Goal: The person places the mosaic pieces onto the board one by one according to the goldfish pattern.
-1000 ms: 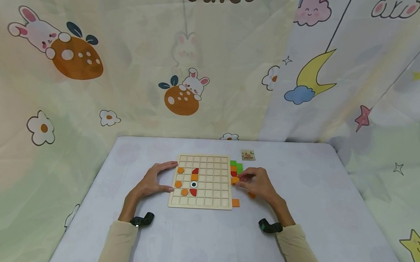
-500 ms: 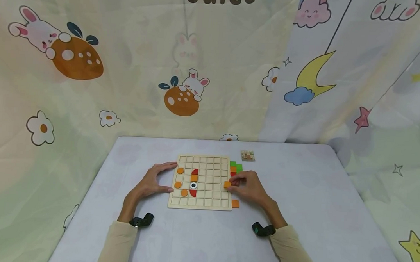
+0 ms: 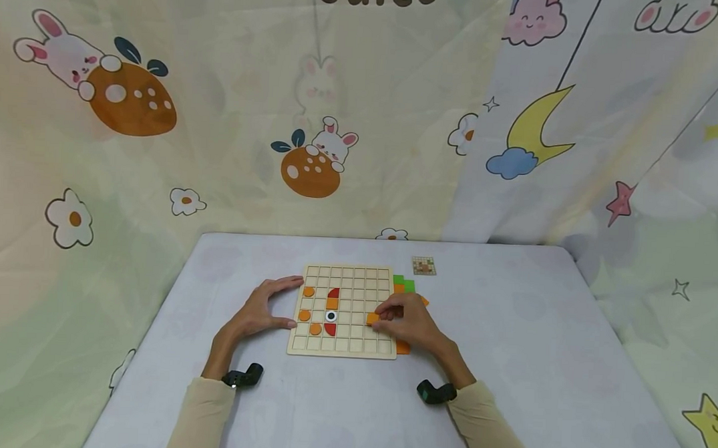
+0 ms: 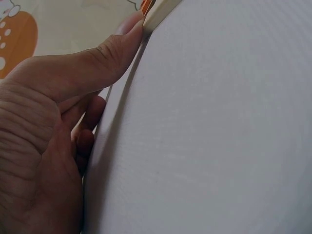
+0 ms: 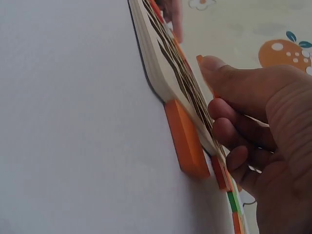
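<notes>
A wooden grid board (image 3: 356, 281) lies on the white table. On its left side sit several orange round tiles (image 3: 304, 315) and a column of red quarter-round tiles (image 3: 334, 293), an orange square tile (image 3: 332, 304) and a black-and-white eye tile (image 3: 331, 316). My left hand (image 3: 257, 310) rests at the board's left edge, thumb and fingers spread apart against it. Between thumb and fingers, my right hand (image 3: 411, 322) pinches an orange tile (image 3: 372, 319) over the right-hand columns. The right wrist view shows that tile edge-on at the thumb tip.
Beside the board's right edge lie green tiles (image 3: 409, 286) and orange ones, partly covered by the right hand. An orange block (image 5: 186, 139) lies against the near right side. Farther back is a small picture card (image 3: 424, 265). A printed cloth (image 3: 243, 112) hangs behind the table.
My right hand has moved left from the tiles beside the board, carrying the orange tile over the grid's right-hand columns. The left hand has kept its place.
</notes>
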